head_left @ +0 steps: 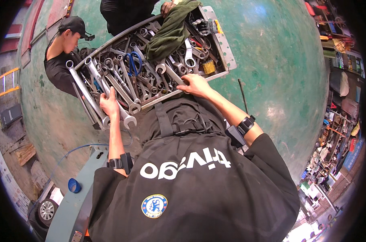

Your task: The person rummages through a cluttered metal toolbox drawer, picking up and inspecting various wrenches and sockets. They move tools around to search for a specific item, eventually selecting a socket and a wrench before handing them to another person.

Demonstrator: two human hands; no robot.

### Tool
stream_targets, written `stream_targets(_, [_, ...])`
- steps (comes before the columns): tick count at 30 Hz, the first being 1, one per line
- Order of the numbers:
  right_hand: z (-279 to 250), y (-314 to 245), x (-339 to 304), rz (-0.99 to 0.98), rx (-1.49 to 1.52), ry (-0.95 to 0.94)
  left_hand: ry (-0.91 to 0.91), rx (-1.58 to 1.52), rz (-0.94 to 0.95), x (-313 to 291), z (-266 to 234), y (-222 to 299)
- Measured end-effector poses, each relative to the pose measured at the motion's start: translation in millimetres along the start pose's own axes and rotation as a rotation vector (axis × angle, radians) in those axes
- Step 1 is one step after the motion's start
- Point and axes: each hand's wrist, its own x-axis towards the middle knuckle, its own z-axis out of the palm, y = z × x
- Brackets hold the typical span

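Observation:
A metal tray [158,100] full of loose wrenches sits before me at the top. My left hand [109,105] is closed around a long combination wrench [99,75] at the tray's left end, its open jaw sticking out past the near rim. Another long wrench [84,91] lies alongside to the left. My right hand [196,85] is closed at the near rim on the lower end of an open-end wrench [171,73], whose jaw points up and left over the pile. Blue-handled scissors [133,64] and a large ring wrench [189,54] lie among the tools.
A dark green cloth [166,34] covers part of the tray's far side, with another person's hand [166,8] beside it. A second person in a black cap [72,26] is at the left. A grey-green machine part [66,218] with a blue cup [74,185] stands at lower left.

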Motion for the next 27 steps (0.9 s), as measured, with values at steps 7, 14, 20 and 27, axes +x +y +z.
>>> stream_targets(7, [17, -13, 11, 0.107, -0.024, 0.106, -0.337, 0.388, 0.066, 15, -18, 20])
stream_targets(14, [-18, 11, -2, 0.194, 0.19, 0.219, -0.335, 0.544, 0.033, 7, -26, 29])
stream_targets(20, [-60, 8, -49, 0.302, 0.409, -0.046, -0.474, 0.155, 0.103, -7, -17, 53])
stream_targets(27, [-74, -3, -90, 0.321, 0.582, -0.19, -0.944, -0.302, -0.095, -32, 6, 97])
